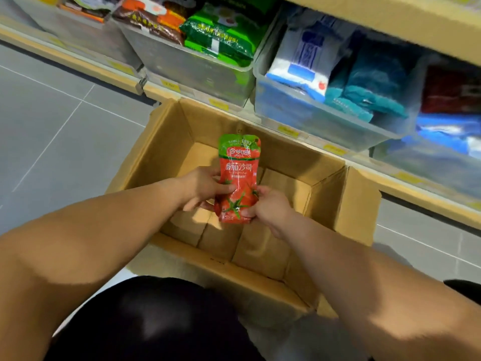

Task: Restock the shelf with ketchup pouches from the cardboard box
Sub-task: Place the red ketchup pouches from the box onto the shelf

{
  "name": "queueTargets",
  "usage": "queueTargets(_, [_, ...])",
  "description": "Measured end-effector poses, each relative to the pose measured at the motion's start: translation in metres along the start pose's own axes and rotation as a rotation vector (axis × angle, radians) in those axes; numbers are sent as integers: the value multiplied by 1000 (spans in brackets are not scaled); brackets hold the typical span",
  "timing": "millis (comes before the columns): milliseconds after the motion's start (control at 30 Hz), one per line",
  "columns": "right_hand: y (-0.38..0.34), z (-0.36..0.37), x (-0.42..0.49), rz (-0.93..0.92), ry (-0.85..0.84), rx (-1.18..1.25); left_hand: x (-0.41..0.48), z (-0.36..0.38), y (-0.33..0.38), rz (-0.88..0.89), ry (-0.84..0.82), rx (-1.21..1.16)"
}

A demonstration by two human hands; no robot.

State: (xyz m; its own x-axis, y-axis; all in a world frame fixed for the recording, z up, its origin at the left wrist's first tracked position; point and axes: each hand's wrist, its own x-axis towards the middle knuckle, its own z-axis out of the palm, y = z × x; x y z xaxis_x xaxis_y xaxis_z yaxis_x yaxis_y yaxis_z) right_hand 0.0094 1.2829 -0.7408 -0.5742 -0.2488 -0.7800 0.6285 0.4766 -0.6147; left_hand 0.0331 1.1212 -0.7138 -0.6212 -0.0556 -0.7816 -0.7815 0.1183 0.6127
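Observation:
A red ketchup pouch (239, 175) with a green top and tomato pictures stands upright above the open cardboard box (359, 204). My left hand (203, 187) grips its left side, thumb across the front. My right hand (268, 205) pinches its lower right corner. Inside the box I see only bare cardboard bottom flaps. The low shelf (166, 87) with yellow price tags runs behind the box.
Clear plastic bins (197, 71) on the shelf hold green, brown and orange packets at left and blue and white packs (307, 61) at right. A higher shelf board (390, 19) overhangs top right. Grey tiled floor (52, 126) lies left. My dark-clothed knee (156, 321) is below.

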Motion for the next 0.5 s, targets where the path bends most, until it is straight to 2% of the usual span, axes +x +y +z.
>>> queueTargets(100, [-10,-39,-16,-98,22,-33,-15,29,32,59,80,16])
queueTargets(500, [-32,-213,-110,-472,189,-59,-83,184,145,465,165,-39])
